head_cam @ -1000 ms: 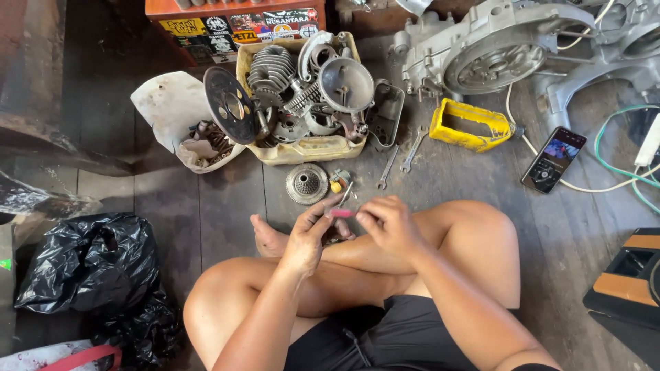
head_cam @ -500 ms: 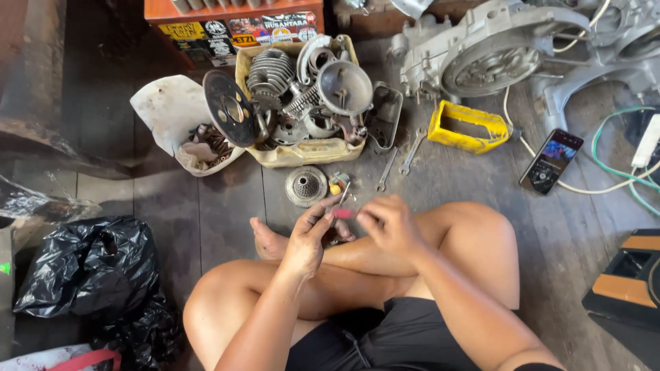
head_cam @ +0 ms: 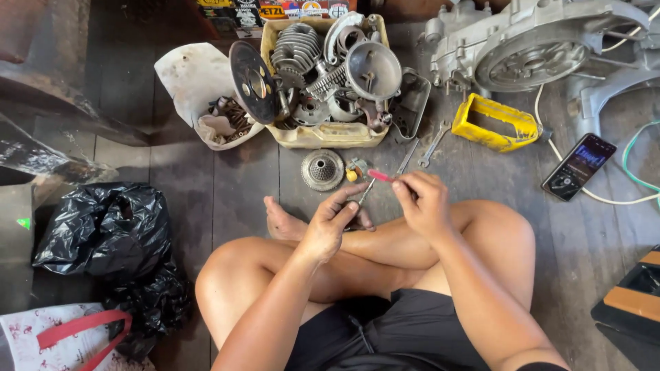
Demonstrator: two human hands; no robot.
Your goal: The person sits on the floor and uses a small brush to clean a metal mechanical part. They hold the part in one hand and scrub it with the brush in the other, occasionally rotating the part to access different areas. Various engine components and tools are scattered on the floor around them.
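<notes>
I sit cross-legged on a dark wooden floor. My right hand [head_cam: 423,201] grips a small screwdriver with a pink handle [head_cam: 380,176], its thin metal shaft slanting down toward my left hand. My left hand [head_cam: 333,220] pinches a small dark part at the shaft's tip, above my crossed legs. Just beyond my hands, a round perforated metal part [head_cam: 322,169] and a small yellow-and-grey piece [head_cam: 355,168] lie on the floor.
A yellowish tub [head_cam: 323,135] holds several engine parts. A white container [head_cam: 199,82] of small parts is at its left, with wrenches [head_cam: 433,144], a yellow tray [head_cam: 495,124], an engine casing [head_cam: 529,48] and a phone [head_cam: 579,166] to the right. Black plastic bags [head_cam: 110,240] lie at left.
Both hands stay together over my legs with only slight shifts of the fingers and screwdriver. The view has moved a little.
</notes>
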